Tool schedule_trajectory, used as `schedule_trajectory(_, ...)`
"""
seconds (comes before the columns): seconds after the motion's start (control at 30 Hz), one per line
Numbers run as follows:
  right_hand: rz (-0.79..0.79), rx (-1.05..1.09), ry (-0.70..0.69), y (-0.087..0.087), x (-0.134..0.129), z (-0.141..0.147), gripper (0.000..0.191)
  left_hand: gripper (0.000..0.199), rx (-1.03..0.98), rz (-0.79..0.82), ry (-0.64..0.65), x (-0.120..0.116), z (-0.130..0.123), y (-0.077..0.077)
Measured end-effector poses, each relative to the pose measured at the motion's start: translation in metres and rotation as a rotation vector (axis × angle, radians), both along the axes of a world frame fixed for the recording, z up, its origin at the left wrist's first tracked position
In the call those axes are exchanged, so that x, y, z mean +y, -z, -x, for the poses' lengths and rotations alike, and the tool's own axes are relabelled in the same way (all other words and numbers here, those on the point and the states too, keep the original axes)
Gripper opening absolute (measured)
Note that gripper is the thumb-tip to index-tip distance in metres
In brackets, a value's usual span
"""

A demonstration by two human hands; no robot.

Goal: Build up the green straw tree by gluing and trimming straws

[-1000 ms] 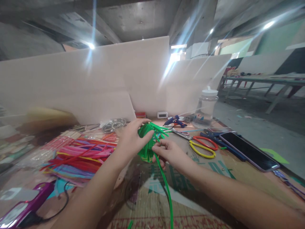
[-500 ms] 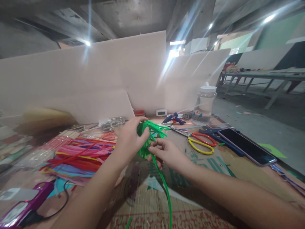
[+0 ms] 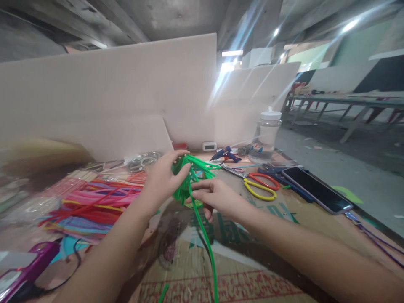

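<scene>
My left hand [image 3: 159, 181] grips a bunch of green pipe cleaners [image 3: 181, 187], bent and gathered, with several ends sticking out to the right. From the bunch a long green pipe cleaner [image 3: 205, 240] hangs down toward the near edge. My right hand [image 3: 217, 195] has its thumb and forefinger closed on this strand just below the bunch, its other fingers curled underneath. The left fingers partly cover the bunch. A short green offcut [image 3: 163, 292] lies on the cardboard [image 3: 249, 275] below.
Coloured pipe cleaners [image 3: 94, 202] lie in a pile at left, near a purple device [image 3: 34, 265] with a cord. Scissors [image 3: 260, 189], a blue glue gun [image 3: 225, 155], a phone [image 3: 317, 189] and a clear bottle [image 3: 267, 136] are on the right. Pale boards [image 3: 126, 84] stand behind.
Both hands and the green bunch have shifted slightly left in view, along with the whole scene. The right fingers still hold the strand, a little below the bunch.
</scene>
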State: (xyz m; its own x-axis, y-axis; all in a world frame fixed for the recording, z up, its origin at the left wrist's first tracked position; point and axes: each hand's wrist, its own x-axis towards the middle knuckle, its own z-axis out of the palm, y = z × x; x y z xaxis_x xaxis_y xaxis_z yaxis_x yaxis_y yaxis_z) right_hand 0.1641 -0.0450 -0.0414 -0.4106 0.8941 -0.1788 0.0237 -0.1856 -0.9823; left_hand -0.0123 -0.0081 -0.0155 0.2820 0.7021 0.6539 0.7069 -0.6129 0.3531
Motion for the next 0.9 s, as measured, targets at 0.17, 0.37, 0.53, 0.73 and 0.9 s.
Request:
schedule_trajectory(0.17, -0.012, 0.036, -0.007, 0.000, 0.003, -0.004, 0.013, 0.038, 0.010, 0.007, 0.011, 0.003, 0.000, 0.001)
schedule_trajectory(0.37, -0.103, 0.067, -0.035, 0.010, 0.002, -0.002, 0.027, 0.047, -0.042, 0.060, 0.076, 0.004, 0.002, 0.000)
schedule_trajectory(0.53, -0.142, 0.091, -0.002, 0.007, 0.000, -0.001, 0.027, 0.028, -0.027, -0.054, -0.008, -0.009, 0.002, -0.013)
schedule_trajectory(0.73, -0.184, 0.017, -0.019, 0.001, -0.005, -0.001, 0.019, 0.029, -0.030, 0.183, 0.132, -0.026, -0.004, -0.022)
schedule_trajectory(0.9, -0.486, -0.213, 0.034, -0.024, 0.011, -0.033, 0.018, 0.029, -0.230, 0.295, 0.178, -0.017, 0.007, -0.021)
